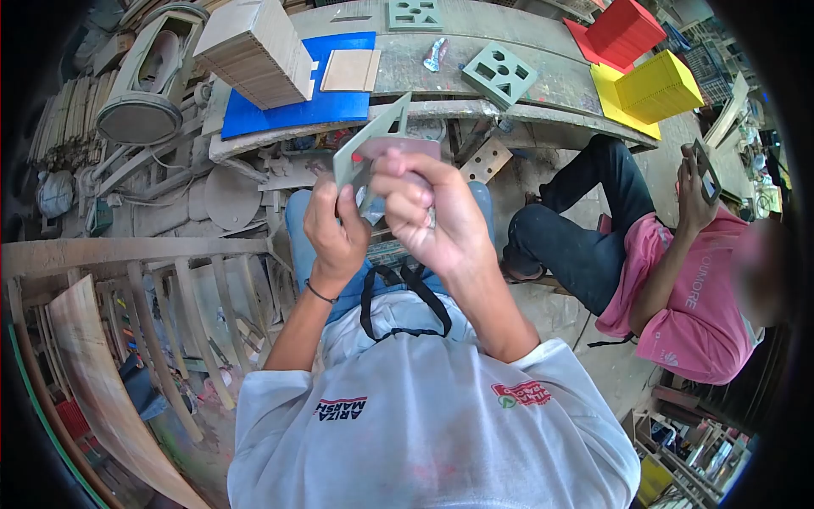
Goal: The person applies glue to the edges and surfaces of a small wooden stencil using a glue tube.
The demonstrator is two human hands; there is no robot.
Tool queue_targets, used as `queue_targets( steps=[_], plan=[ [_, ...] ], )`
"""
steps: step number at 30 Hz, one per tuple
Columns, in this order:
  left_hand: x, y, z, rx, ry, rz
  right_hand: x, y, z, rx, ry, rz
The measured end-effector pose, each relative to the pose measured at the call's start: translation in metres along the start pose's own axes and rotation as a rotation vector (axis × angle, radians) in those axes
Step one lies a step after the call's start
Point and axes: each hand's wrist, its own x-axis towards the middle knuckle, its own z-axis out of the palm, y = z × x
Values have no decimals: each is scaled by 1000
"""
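My left hand (pixel 333 227) is closed on the lower edge of a thin grey-green board (pixel 366 137) with cut-out openings, held tilted above my lap. My right hand (pixel 430 204) is clenched around a folded pinkish sheet (pixel 413 147) that looks like sandpaper. The sheet is up against the board, and its folded part is mostly hidden by my fingers. Two similar grey-green boards with shaped holes lie on the bench: a nearer one (pixel 500 75) and a farther one (pixel 415 14).
The wooden bench (pixel 560 81) carries a pale wooden box (pixel 254 55), a blue panel (pixel 297 117), a red box (pixel 626 36) and a yellow box (pixel 660 85). At right sits a person in a pink shirt (pixel 691 297), holding a dark frame-like object. A slatted wooden railing (pixel 127 254) stands left.
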Motion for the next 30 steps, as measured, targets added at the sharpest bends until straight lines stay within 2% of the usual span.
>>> queue_targets(
  steps=[2,4,6,8,9,11,12,13,15,16,17,19,20,25,27,29,30],
  plan=[
    [-5,2,1,-3,10,-36,3,2,-8,226,-32,-87],
    [-13,4,4,30,6,-224,7,5,-19,286,-70,-64],
    [-9,1,10,27,53,-162,7,7,-22,340,-105,-51],
    [-9,2,16,25,115,-109,6,9,-16,7,76,-228],
    [-7,2,15,-4,108,-156,3,7,-12,5,76,-227],
    [0,3,12,-27,107,-203,-6,0,-7,-907,187,-399],
    [4,5,7,-48,66,-298,-9,-2,-8,-1272,183,-551],
    [7,7,3,-70,24,-396,-12,-10,-8,-1273,181,-540],
    [13,5,-2,-44,-19,-377,-16,-27,-6,-2119,-12,-894],
    [18,5,-2,-102,-32,-387,-13,-33,-11,-2163,-72,-996],
    [20,5,-2,-159,-46,-399,-11,-39,-10,-2167,-71,-996],
    [20,6,-5,-150,-96,-434,-7,-53,-6,-2432,-264,-978],
    [22,9,-5,-215,-101,-439,-5,-55,-4,-2505,-271,-917],
    [24,1,-10,-250,-122,-421,5,-51,-16,-2510,-338,-908],
    [24,-2,-9,-150,-132,-368,15,-44,-34,-2489,-327,-892],
    [20,-5,-9,-166,-109,-382,26,-41,-52,-2014,-408,-946],
    [19,-7,-9,-179,-90,-396,10,-42,-34,-1647,-140,-266]
  ],
)
